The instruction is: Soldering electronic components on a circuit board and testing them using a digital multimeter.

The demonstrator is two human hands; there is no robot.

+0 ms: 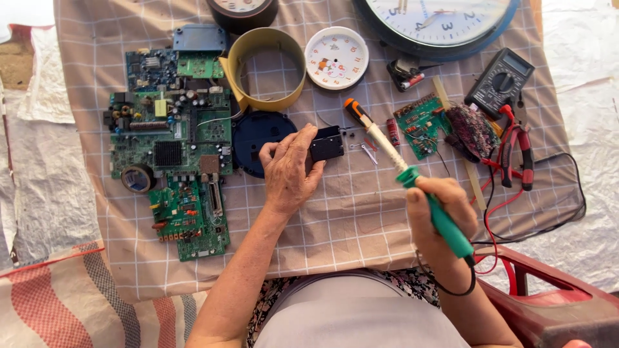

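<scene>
Head view. Left hand (288, 169): fingers pinched around a small black clock movement (327, 144), resting on the checked cloth (348, 212) at the middle of the counter, just beside a dark blue round casing (253, 136). Right hand (440, 222): fist closed on a green-handled soldering iron (425, 196) (tip angled toward the movement, not touching). Green circuit boards (174, 148) lie left; multimeter (500, 80) and red pliers (519, 151) right.

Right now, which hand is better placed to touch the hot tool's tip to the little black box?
Probably the right hand: it grips the green soldering iron, tip aimed toward the black box. The left hand is busy holding that box.
</scene>
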